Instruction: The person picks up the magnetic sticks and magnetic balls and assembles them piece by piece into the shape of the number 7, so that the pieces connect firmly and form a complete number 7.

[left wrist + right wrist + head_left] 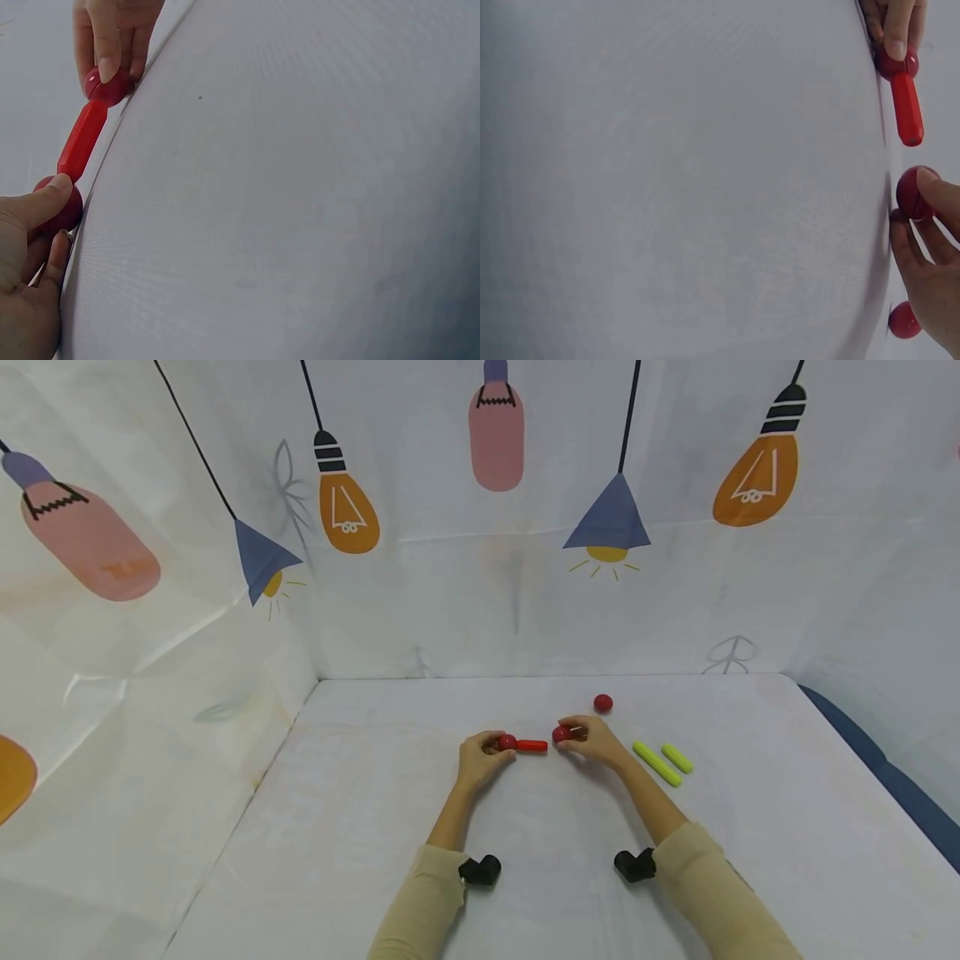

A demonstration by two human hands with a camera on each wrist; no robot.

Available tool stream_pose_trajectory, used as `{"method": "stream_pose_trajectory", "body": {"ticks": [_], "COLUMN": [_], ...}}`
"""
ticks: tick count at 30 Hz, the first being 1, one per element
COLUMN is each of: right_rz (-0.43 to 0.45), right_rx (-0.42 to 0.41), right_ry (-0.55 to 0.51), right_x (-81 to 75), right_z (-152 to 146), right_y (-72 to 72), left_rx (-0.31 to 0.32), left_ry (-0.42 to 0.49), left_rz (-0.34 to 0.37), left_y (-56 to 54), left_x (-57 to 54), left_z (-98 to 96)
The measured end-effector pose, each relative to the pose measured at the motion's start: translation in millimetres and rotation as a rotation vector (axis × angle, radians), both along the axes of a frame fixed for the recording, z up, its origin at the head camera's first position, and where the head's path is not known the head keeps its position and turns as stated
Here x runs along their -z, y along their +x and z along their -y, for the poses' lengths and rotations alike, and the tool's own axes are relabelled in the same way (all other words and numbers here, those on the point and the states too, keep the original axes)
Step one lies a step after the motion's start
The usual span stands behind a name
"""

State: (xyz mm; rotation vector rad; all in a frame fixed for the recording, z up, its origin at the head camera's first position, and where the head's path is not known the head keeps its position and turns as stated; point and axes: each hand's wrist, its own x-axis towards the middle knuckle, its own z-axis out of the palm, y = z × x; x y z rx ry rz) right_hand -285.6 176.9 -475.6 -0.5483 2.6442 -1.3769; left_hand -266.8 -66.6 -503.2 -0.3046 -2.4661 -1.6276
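Observation:
My left hand pinches a dark red ball between thumb and fingers. From that ball a bright red stick extends toward the right, low over the white table. A second dark red ball is pinched by my right hand, just beyond the stick's free end. In the right wrist view a gap shows between the stick and the right ball. The left wrist view has the stick overlapping that ball's edge. Behind the right hand lies a third red ball.
Two yellow-green sticks, a longer one and a shorter one, lie right of the right forearm. The white table meets a sheet printed with lamps at its back edge. Dark blue material shows beyond the right edge.

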Motion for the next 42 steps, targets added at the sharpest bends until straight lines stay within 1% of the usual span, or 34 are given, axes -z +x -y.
{"method": "stream_pose_trajectory", "body": {"ticks": [9, 13, 17, 23, 30, 35, 42], "right_rz": [0.016, 0.012, 0.027, 0.043, 0.020, 0.037, 0.031], "right_rx": [0.009, 0.021, 0.033, 0.044, 0.025, 0.029, 0.025], "right_ry": [0.012, 0.019, 0.023, 0.033, 0.025, 0.011, 0.012], "right_x": [-0.2, 0.5, 1.6, 3.7, 3.7, 2.5, 2.6], "right_z": [-1, 1, 2, 4, 6, 7, 8], "right_y": [10.2, 12.6, 14.4, 14.3, 14.8, 16.2, 16.1], "left_rx": [-0.001, -0.005, -0.009, -0.013, -0.016, -0.013, -0.011], "left_ry": [0.013, 0.008, 0.000, 0.005, 0.014, 0.009, 0.017], "left_rz": [-0.012, -0.020, -0.022, -0.010, 0.003, 0.005, 0.000], "left_y": [-0.4, -0.9, -0.7, 0.2, 0.5, 1.6, 1.5], "left_x": [0.6, 1.4, 1.6, 1.3, 1.1, 0.9, 0.4], "left_z": [-0.2, -0.3, -0.6, -1.0, -1.4, -1.2, -0.9]}}
